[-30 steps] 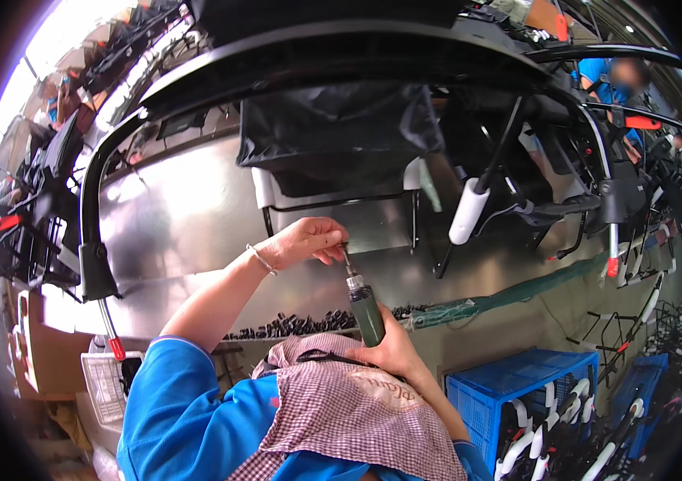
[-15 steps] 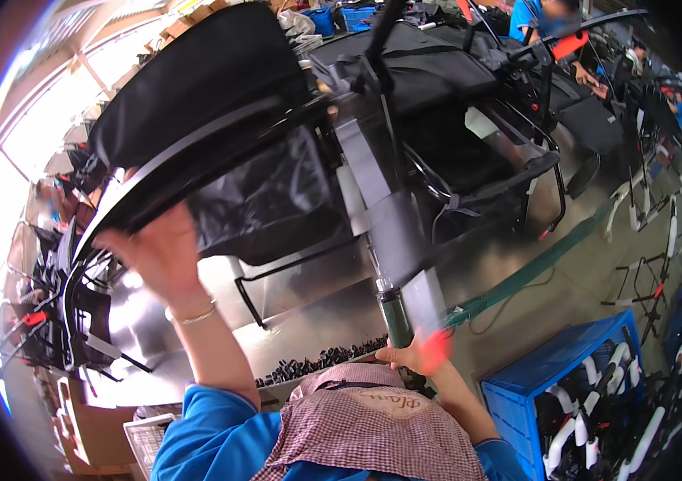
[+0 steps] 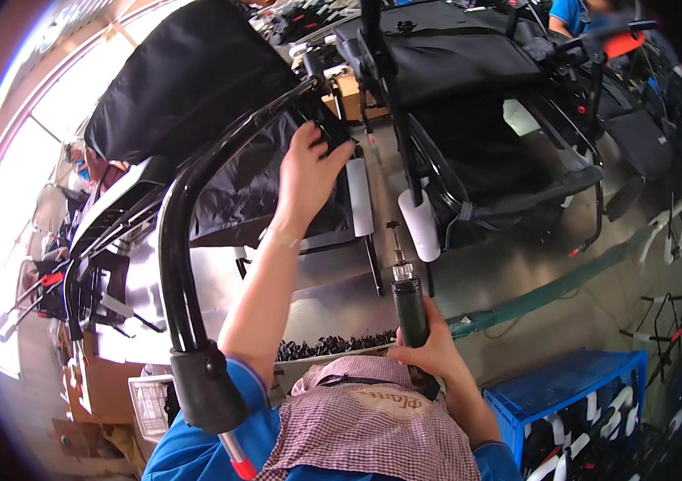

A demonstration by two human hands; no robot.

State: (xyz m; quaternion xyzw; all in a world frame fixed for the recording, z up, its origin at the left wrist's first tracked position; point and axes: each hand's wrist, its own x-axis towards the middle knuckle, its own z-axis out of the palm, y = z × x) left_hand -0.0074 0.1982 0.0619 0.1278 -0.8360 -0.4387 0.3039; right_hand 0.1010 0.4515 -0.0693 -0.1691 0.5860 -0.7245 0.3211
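Two containers sit near you: a shallow tray (image 3: 333, 353) of small dark screws on the steel tabletop (image 3: 509, 272), and a blue crate (image 3: 565, 393) holding white-tipped black parts. Your right hand (image 3: 425, 353) is clamped on a power screwdriver (image 3: 409, 309), upright; your left hand (image 3: 309, 172) grips the black stroller frame (image 3: 184, 264) above.

Brown cardboard boxes (image 3: 104, 385) stand at lower left.

I see my bright blue short sleeves (image 3: 248, 385), a red-and-white checked apron (image 3: 373, 437) over my chest, and a thin bracelet (image 3: 281, 238) on my left wrist.
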